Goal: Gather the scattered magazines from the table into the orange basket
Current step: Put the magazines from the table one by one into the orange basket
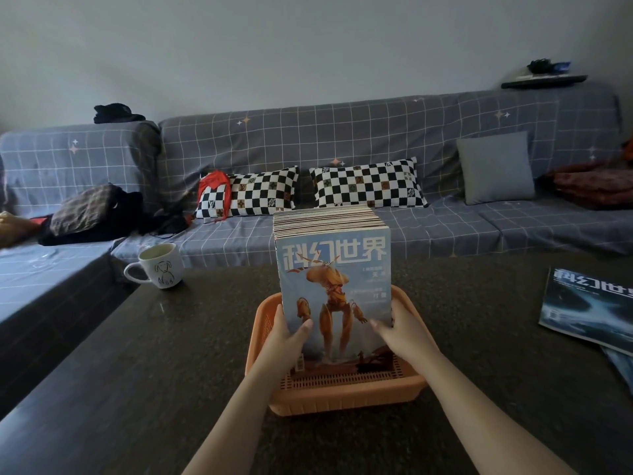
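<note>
A thick stack of magazines (334,269) stands upright in the orange basket (346,394) at the middle of the dark table. Its front cover is light blue with an orange robot figure. My left hand (289,332) grips the stack's left edge, thumb on the cover. My right hand (404,332) grips the right edge the same way. A dark blue magazine (589,308) lies flat on the table at the far right. Another magazine (620,366) peeks out beneath it, cut off by the frame edge.
A white mug (161,265) with a drawn dog stands on the table (144,365) at the back left. Behind the table runs a grey checked sofa (342,138) with chequered pillows (368,183), a grey cushion (495,168) and clothes (92,214).
</note>
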Demonstrator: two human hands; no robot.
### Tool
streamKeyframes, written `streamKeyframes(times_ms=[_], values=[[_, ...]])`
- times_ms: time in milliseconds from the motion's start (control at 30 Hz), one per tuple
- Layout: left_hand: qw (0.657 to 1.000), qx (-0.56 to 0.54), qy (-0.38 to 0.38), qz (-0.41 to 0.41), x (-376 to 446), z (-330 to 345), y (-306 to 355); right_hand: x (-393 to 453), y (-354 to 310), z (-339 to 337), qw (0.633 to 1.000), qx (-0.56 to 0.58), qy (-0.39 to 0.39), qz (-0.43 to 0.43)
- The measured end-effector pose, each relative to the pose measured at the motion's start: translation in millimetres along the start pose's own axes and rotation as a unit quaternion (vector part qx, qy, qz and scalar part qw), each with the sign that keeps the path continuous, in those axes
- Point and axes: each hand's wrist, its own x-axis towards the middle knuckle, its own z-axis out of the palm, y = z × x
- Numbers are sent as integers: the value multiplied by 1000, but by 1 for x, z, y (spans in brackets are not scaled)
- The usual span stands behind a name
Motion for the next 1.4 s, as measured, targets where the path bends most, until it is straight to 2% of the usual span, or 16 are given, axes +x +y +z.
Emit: streamKeyframes(times_ms=[200, 333, 467, 567, 700, 767, 967, 1267, 1400], values=[[996, -85, -15, -27, -1, -2, -1, 0, 0, 1, 999, 45, -11, 27], [993, -108, -11, -37, -3, -1, 3, 0, -1, -1, 999, 33, -17, 35], [992, -80, 95, -37, -15, 4, 12, -4, -1, -4, 999, 38, -9, 34], [981, -62, 184, -7, -31, 8, 16, -11, 1, -7, 998, 53, 37, 22], [962, 60, 267, 15, -50, 19, 25, -24, 3, -14, 994, 69, 85, 13], [969, 54, 239, 31, -55, 30, 28, -31, 6, -18, 991, 77, 111, 5], [994, 76, 58, 46, -52, 89, 44, -57, 23, -51, 984, 78, 161, -2], [985, 124, -58, 104, -29, 220, 62, -92, 96, -133, 964, 72, 248, 60], [980, 109, -126, 104, -13, 288, 69, -100, 138, -170, 946, 54, 304, 102]])
